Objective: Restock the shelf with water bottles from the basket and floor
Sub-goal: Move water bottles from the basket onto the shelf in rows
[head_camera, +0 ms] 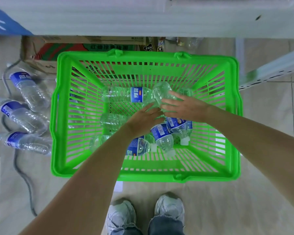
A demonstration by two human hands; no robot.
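Both hands reach down into the green basket [61,116], close together near its middle. The right hand [182,106] lies with fingers spread and nearly straight over the base end of a clear bottle [161,92] that sits toward the basket's far wall; it touches or hovers on it, but no curl round it shows, so it holds nothing yet. The left hand [143,119], fingers also loosely extended and holding nothing, points at the same spot from the near left, its fingertips just beside those of the right. A labelled bottle [126,95] lies along the far wall just left of the hands, its long axis running left to right, blue label facing up. Nearer the front wall, under and beside the two wrists, several more bottles [163,138] lie with caps pointing toward the near edge. The right hand is judged nearer the far-wall bottles; the left could drop onto those beneath it. Three more bottles [29,92] lie on the floor [261,200] outside the basket's left wall, well apart from either hand.
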